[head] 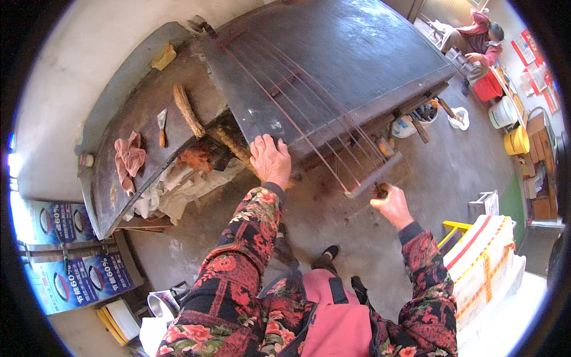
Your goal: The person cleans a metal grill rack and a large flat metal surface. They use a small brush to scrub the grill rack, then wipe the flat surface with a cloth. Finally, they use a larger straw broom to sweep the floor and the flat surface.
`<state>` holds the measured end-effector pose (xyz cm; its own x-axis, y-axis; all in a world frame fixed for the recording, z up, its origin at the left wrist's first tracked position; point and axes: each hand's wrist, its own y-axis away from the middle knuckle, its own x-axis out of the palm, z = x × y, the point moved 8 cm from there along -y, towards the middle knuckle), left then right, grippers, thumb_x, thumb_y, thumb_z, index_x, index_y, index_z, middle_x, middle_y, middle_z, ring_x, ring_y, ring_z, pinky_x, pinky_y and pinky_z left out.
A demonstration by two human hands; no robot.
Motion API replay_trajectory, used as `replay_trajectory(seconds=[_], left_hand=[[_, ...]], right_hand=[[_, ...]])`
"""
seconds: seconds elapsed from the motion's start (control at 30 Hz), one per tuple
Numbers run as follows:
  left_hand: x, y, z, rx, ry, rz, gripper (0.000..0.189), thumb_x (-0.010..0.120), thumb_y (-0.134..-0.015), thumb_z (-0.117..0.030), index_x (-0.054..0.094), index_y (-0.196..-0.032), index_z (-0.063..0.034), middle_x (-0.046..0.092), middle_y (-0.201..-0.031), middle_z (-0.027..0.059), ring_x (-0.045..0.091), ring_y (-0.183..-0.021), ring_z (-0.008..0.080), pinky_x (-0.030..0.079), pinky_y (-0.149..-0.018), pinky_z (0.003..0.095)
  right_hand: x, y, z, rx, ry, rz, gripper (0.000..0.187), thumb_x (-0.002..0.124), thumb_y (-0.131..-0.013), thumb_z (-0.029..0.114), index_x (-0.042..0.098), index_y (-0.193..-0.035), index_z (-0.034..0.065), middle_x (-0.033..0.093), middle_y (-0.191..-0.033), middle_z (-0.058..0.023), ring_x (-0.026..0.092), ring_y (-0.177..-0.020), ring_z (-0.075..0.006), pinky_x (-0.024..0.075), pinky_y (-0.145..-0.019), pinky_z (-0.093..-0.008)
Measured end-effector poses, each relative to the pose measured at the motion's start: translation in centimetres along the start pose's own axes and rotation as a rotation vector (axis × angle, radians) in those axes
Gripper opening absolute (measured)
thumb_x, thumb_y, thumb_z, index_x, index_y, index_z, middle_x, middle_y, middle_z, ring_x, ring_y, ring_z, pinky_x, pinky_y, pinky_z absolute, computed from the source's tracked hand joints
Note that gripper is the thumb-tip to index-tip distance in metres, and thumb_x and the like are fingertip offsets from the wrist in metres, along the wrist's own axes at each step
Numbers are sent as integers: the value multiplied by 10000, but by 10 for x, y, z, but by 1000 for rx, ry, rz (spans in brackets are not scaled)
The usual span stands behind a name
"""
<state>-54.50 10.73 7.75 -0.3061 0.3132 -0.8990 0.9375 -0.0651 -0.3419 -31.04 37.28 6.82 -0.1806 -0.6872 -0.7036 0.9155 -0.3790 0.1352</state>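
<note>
A long rack of thin reddish rods [308, 96] slants across a dark, smooth-topped table [357, 53], and its near end juts past the edge. A flat bar [374, 175] closes that end. Just below the bar, my right hand [395, 207] is closed around a small dark handle [382, 190]; whether this handle joins the bar is hard to see. My left hand [270, 160] rests palm down at the table's near corner, left of the rack. Beneath and left of it runs a wooden stick [232, 143], partly hidden by the hand.
Left, a curved ledge [134, 111] bears a scraper [162, 127], a pink cloth [129, 156] and split firewood [187, 109]. Crumpled sheeting [192, 192] hangs below. A white foam box [482, 267] stands right. Another person [477, 40] sits at far right, near several buckets [503, 111].
</note>
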Motion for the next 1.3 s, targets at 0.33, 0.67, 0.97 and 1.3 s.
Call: replay_trajectory(seconds=[0.33,0.67,0.97,1.3], left_hand=[[1,2,1,32,-12,-25,352,548,-870,-347,535,-1078,-64,501,-1197,125,427,-1186,334,420,-889,515],[-1,7,2,49,-1,-23,360,542,-866,-382,551,-1007,-51,528,-1148,122,446,-1158,328,431,-852,515],[-16,32,29,161,490,-231,408,597,-848,-352,557,-1017,17,569,-1052,218,509,-1020,392,423,-843,481],[-63,400,-82,-745,1708,1541,684,571,-862,-588,351,-1335,-147,514,-932,36,561,-759,178,462,-678,396]], right_hand=[[-22,191,-63,416,-86,-110,263,688,-662,135,643,-873,-16,668,-776,-163,664,-718,-241,500,-669,-328],[-43,400,-82,595,15,-278,195,701,-649,84,638,-812,-3,640,-678,-134,645,-630,-199,493,-612,-322],[-44,543,-9,654,33,-362,164,683,-656,49,666,-818,38,641,-671,-100,615,-564,-214,467,-556,-311],[-12,715,21,779,2,-340,245,699,-597,-28,673,-834,26,671,-719,-71,640,-687,-147,498,-629,-289]])
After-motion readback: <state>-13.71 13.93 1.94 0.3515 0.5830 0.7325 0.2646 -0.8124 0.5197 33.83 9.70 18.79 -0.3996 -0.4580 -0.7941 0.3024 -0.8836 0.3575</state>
